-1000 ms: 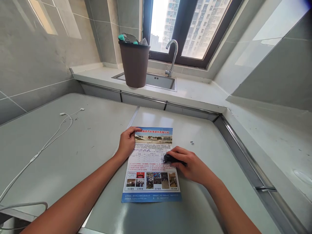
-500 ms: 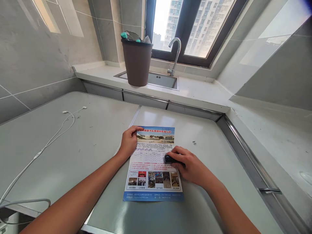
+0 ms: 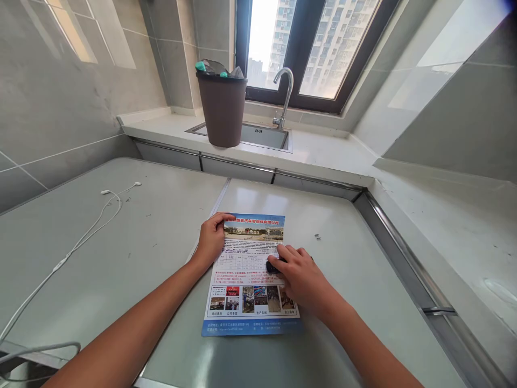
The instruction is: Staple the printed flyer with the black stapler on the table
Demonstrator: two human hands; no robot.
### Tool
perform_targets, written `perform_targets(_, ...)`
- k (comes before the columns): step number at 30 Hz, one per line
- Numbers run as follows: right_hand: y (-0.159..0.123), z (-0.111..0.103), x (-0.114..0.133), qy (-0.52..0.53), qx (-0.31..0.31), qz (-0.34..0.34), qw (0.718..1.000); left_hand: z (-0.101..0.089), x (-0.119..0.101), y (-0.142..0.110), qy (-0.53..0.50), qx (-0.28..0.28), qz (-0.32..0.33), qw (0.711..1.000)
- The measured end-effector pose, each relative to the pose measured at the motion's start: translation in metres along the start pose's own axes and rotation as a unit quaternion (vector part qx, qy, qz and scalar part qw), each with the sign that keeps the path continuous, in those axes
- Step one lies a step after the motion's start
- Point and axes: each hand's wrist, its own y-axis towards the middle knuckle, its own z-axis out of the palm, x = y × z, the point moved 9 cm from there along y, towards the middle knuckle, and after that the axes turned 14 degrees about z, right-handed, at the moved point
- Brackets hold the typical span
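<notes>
The right grip (image 3: 297,272) covers most of the small black handheld tool (image 3: 272,267), hiding its full shape. The left grip (image 3: 212,237) hides the start of the red heading (image 3: 258,221) on the blue-and-white printed paper sheet (image 3: 242,327), whose finest print (image 3: 246,243) is too small to read. Right of the right grip, tiny grey slivers (image 3: 317,237) are too small to identify. Beyond both grips, the brown tapered plastic bin (image 3: 223,110) hides part of the rectangular steel sink (image 3: 266,138).

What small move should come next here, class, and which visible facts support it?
Probably press the right hand down on the black tool, keeping the left hand in place: the tool sits at the right side of the printed sheet, the right hand's fingers cover most of it, and the left hand rests at the sheet's upper left edge.
</notes>
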Motion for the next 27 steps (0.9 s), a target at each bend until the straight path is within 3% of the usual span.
perform_targets(6,-0.005,-0.021,-0.036,0.175,0.010,-0.027,0.984,0.004,0.002,0.001,-0.003,0.023,0.014,1.000)
perform_targets(10,-0.011,-0.024,-0.067,0.217,0.044,-0.038,0.974,0.006,0.003,0.000,-0.007,0.032,0.007,0.999)
perform_targets(12,-0.011,-0.024,-0.081,0.226,0.032,-0.034,0.973,0.009,0.005,-0.001,-0.004,0.046,0.002,0.999)
perform_targets(15,-0.007,-0.025,-0.107,0.232,-0.037,0.022,0.972,0.013,0.008,-0.002,0.014,0.072,-0.010,0.997)
perform_targets(17,-0.005,-0.030,-0.124,0.219,-0.123,0.096,0.963,0.016,0.010,-0.002,0.029,0.092,-0.011,0.995)
perform_targets(19,-0.009,-0.040,-0.136,0.197,-0.227,0.177,0.937,0.021,0.008,-0.002,0.047,0.115,0.004,0.992)
perform_targets(21,-0.015,-0.049,-0.134,0.184,-0.303,0.223,0.908,0.025,0.004,-0.002,0.070,0.141,0.030,0.987)
perform_targets(23,-0.015,-0.053,-0.118,0.204,-0.322,0.218,0.898,0.030,-0.001,-0.002,0.090,0.163,0.054,0.981)
perform_targets(27,-0.001,-0.042,-0.060,0.307,-0.229,0.123,0.915,0.036,-0.010,-0.003,0.110,0.188,0.079,0.973)
